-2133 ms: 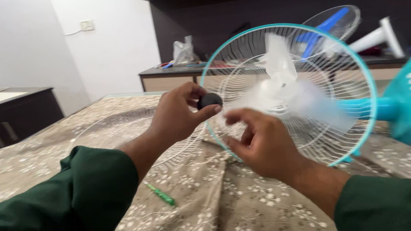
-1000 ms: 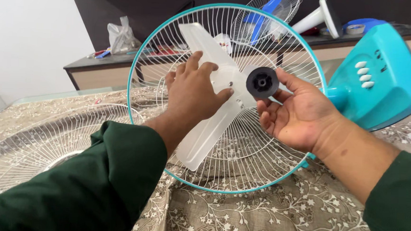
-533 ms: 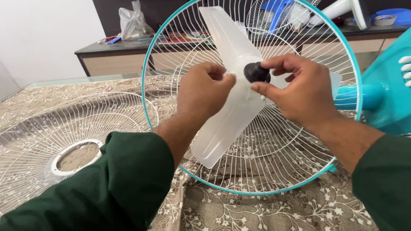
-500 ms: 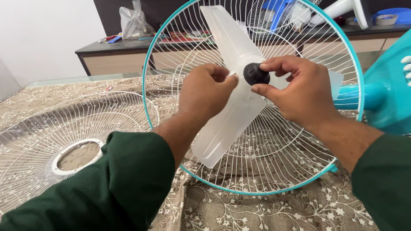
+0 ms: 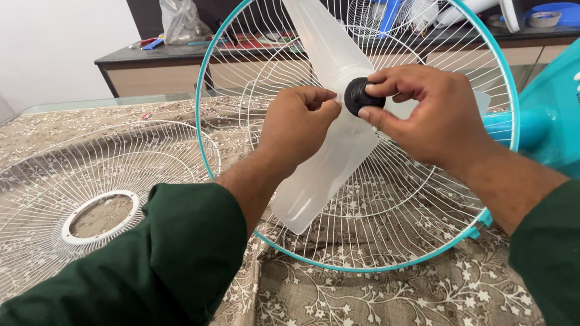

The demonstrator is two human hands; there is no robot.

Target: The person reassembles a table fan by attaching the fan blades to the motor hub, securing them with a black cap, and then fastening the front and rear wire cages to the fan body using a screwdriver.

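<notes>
A teal table fan lies on its side on a patterned cloth, its rear wire guard with a teal rim facing me. The translucent white fan blade sits on the hub. My right hand pinches a round black blade cap at the centre of the blade. My left hand grips the blade just left of the hub, fingers curled over its edge. Both sleeves are dark green.
A loose white front guard lies flat on the cloth at the left. The teal fan base with white buttons stands at the right. Behind, a dark sideboard carries a plastic bag, small tools and another fan with blue blades.
The black cap went from my left hand to my right, which brought it onto the blade hub. My left hand closed on the blade. The view came nearer to the fan.
</notes>
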